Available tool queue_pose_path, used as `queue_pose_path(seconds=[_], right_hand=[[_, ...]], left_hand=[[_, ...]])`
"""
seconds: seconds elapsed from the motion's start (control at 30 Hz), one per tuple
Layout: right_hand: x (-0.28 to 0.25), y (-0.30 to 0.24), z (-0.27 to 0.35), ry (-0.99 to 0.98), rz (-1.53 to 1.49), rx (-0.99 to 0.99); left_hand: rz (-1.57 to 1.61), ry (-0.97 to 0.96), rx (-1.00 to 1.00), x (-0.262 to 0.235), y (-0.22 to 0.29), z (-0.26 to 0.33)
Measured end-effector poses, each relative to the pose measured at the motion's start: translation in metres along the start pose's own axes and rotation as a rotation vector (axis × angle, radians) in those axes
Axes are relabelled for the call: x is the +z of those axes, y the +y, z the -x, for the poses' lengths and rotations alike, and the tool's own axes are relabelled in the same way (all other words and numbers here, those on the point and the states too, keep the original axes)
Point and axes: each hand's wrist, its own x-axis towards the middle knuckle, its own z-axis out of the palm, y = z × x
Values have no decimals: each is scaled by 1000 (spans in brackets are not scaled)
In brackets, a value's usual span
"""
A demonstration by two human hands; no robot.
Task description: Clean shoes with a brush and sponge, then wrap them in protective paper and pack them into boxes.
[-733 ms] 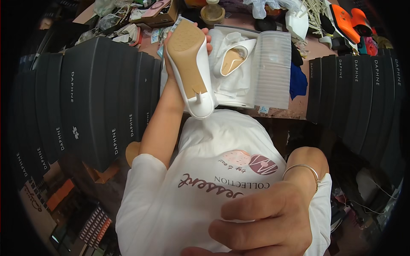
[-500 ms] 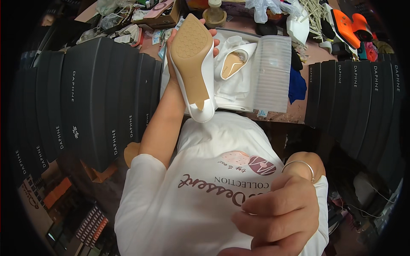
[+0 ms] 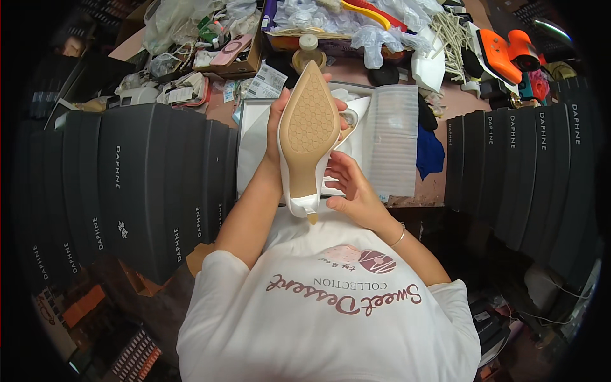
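- The white high-heeled shoe [image 3: 310, 137] is held up in front of the person's chest, sole turned to face up at us, toe pointing away toward the table, heel nearest the body.
- Its sole is tan and matte, pressed with a honeycomb tread across the broad forepart, narrowing to a smooth waist; the upper shows as a glossy white rim, and the slim heel ends in a small tan tip.
- The left hand [image 3: 275, 137] is wrapped around the left edge of the shoe, fingers curled behind it, thumb side against the sole's margin: a closed hold.
- The right hand [image 3: 349, 186] sits at the shoe's right side near the heel, fingers half-curled and touching the white edge; whether it truly grips is hard to tell.
- Behind the shoe lies an open white shoebox [image 3: 253, 143] lined with white tissue, a second white shoe [image 3: 349, 122] resting in it, and a ribbed translucent sheet [image 3: 396, 140] laid over its right part.
- The box stands on a pinkish-brown worktable [image 3: 439, 184] cluttered with crumpled clear plastic bags [image 3: 382, 32], an orange tool [image 3: 503, 51] and a blue cloth [image 3: 429, 153].
- Stacks of black shoeboxes [image 3: 146, 184] stand on either side, their spines in curved rows.
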Motion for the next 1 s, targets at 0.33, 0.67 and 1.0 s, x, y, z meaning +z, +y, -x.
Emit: queue_pose_path(seconds=[0.33, 0.67, 1.0], right_hand=[[-25, 11, -5, -61, -227, 267], [-147, -47, -7, -8, 354, 272], [-171, 18, -60, 171, 545, -83]], left_hand=[[-1024, -34, -130, 10, 1, 61], [-985, 391, -91, 16, -42, 65], [-1524, 207, -332, 56, -47, 20]])
